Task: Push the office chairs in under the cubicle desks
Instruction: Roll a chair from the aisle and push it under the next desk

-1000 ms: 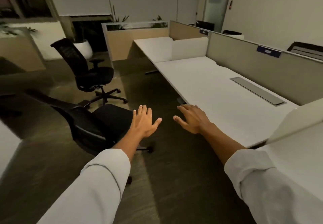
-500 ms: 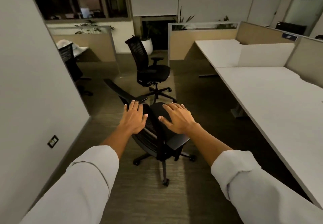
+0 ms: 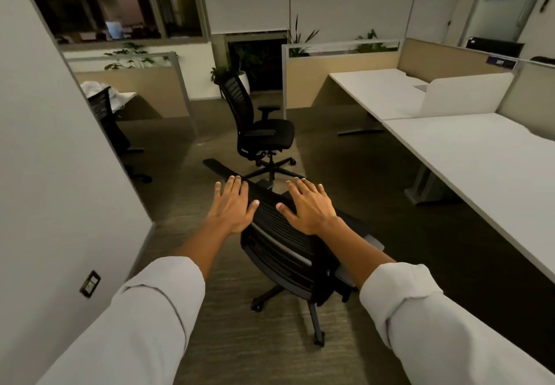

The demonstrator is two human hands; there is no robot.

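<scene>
A black mesh office chair point(image 3: 285, 252) stands on the carpet just in front of me, its back towards me. My left hand point(image 3: 232, 206) hovers at the left of the backrest top, fingers spread. Over the right side of the backrest lies my right hand point(image 3: 309, 206), also spread and flat; whether either palm touches the mesh I cannot tell. A second black chair point(image 3: 258, 128) stands farther off in the aisle, turned to the right. The long white cubicle desk point(image 3: 468, 156) runs along the right.
A grey partition wall point(image 3: 60, 159) closes the left side, with a wall socket point(image 3: 90, 283) low down. Behind it stands a third dark chair point(image 3: 111, 126) at another desk. Beige dividers point(image 3: 339, 81) and plants line the back. Carpeted aisle runs between the chairs and the desk.
My view has swung left, from the desk to the near chair. Both hands have come over the chair's backrest, and the chair now sits closer below me.
</scene>
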